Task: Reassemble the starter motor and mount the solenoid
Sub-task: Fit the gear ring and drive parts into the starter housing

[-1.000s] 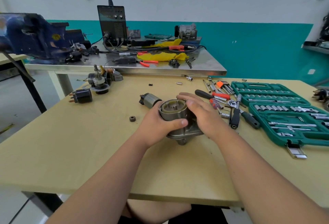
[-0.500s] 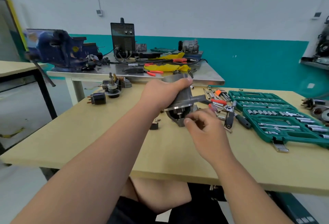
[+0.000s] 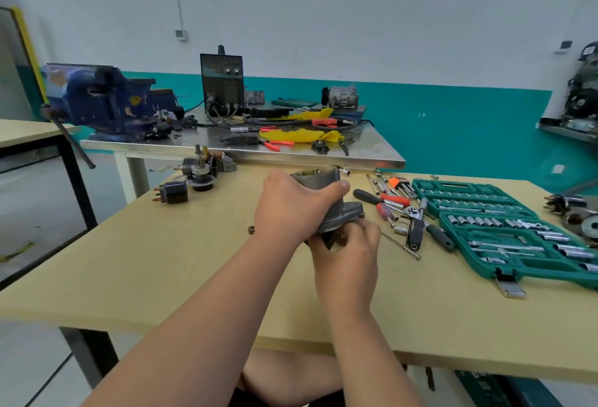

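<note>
My left hand (image 3: pixel 291 209) grips the grey starter housing (image 3: pixel 336 212) round its barrel and holds it up off the wooden table (image 3: pixel 161 261). Below it, my right hand (image 3: pixel 348 249) curls its fingers on the housing's lower nose end. A black solenoid (image 3: pixel 173 192) with copper studs lies at the table's far left. Behind it stands the armature (image 3: pixel 202 170) among other starter parts. A small black gear (image 3: pixel 251 229) lies on the table left of my left wrist.
An open green socket set (image 3: pixel 504 228) fills the right side, with a ratchet (image 3: pixel 417 225), screwdrivers and hex keys beside it. A steel bench (image 3: pixel 246 147) behind carries a blue vise (image 3: pixel 103 102), a black welder and cables. More metal parts lie at the far right edge.
The housing has gone from resting on the table to being held in the air by my left hand. My right hand moved from its side to under its lower end.
</note>
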